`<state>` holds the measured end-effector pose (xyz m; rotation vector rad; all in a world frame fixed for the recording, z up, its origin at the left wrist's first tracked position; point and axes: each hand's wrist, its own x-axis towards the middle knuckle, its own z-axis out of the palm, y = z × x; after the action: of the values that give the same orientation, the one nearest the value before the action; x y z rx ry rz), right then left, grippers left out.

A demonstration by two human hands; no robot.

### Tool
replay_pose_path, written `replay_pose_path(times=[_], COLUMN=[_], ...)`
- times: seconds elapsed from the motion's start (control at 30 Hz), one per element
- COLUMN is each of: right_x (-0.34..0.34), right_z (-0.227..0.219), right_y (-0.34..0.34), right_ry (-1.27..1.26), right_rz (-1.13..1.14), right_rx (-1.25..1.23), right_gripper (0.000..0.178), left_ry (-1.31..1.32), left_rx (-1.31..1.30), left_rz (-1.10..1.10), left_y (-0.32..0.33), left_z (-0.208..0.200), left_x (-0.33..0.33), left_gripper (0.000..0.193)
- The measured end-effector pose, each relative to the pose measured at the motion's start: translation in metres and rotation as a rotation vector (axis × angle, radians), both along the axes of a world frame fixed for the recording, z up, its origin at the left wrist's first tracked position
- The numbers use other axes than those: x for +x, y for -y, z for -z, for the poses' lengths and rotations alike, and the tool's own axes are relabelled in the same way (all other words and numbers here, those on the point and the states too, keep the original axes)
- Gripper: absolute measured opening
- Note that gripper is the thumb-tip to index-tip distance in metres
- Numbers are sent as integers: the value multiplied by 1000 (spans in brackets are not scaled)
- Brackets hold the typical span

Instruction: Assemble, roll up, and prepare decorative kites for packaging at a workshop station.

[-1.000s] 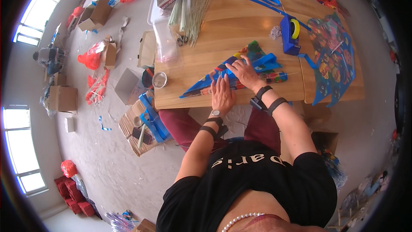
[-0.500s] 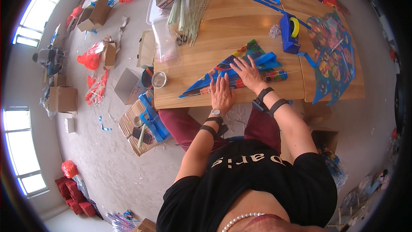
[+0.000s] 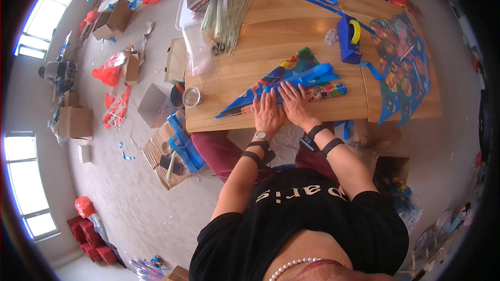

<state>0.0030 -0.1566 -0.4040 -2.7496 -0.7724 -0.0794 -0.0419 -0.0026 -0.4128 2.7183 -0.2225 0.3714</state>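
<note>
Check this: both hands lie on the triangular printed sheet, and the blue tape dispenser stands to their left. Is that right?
Not quite: the left hand and right hand do lie on the triangular printed sheet, but the head view shows the blue tape dispenser to their right.

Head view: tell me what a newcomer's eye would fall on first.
Probably the bright folded sheet at the near edge of the wooden table, under the left hand and right hand. Next, likely, the blue tape dispenser to its right and the colourful spread sheet at the table's right end. Red bags stand out on the floor at left.
</note>
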Motion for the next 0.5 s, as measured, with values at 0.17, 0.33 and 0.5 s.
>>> replay_pose_path(times=[0.17, 0.33, 0.5], right_x=[-3, -2, -2], right_z=[12, 17, 21], right_y=[2, 2, 2], right_ry=[79, 97, 100], right_rz=[11, 11, 40], right_rx=[53, 78, 11], right_gripper=[59, 60, 59], left_ry=[-40, -3, 163], left_rx=[-9, 17, -202], left_rz=[-11, 9, -52], left_y=[2, -3, -16], left_z=[-2, 2, -2], left_x=[-1, -2, 6], left_gripper=[73, 68, 53])
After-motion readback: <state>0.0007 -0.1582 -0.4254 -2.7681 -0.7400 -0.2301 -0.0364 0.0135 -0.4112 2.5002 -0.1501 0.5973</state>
